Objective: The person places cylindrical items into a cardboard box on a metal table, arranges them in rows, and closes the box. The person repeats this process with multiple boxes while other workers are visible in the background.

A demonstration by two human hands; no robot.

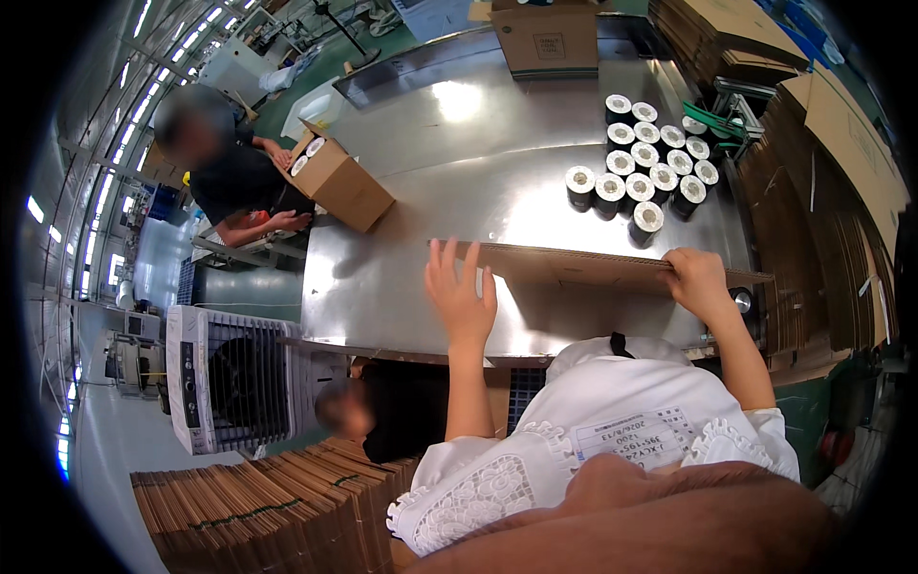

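Note:
A flat brown cardboard box (585,267) stands on its long edge on the steel table, close to my body. At its right part my right hand (697,278) curls its fingers over the upper edge and grips it. My left hand (462,293) is at the other end of the cardboard, fingers spread and pointing away from me. Whether the left palm touches the cardboard is hard to see. Beyond the cardboard, a group of dark rolls with white round tops (646,218) stands upright at the right.
The steel table (449,158) holds a carton (547,43) at its far edge. At left a co-worker (229,172) handles an open carton (352,187) with rolls inside. Stacked flat cartons (798,220) line the right; more (277,497) lie lower left near another person and an air cooler (234,378).

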